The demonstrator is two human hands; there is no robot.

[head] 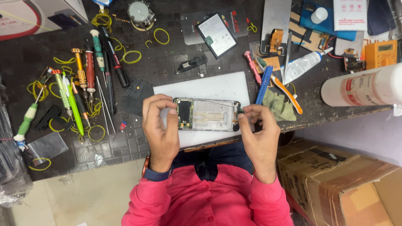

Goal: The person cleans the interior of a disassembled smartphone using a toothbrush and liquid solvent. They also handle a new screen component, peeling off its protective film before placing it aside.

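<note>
Right now an opened smartphone [208, 114], its back cover off and circuit boards showing, lies on a white mat [217, 88] at the edge of the dark workbench [167, 62]. The left hand [161, 125] has curled fingers touching the phone's left end. The right hand [259, 129] pinches at the right end, perhaps on 1 small dark part; this is unclear. Screwdrivers [90, 75] lie well apart to the left.

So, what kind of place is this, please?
Probably a phone repair bench. An opened phone lies between the left hand and right hand, with a row of small screwdrivers nearby and a yellow multimeter.
</note>
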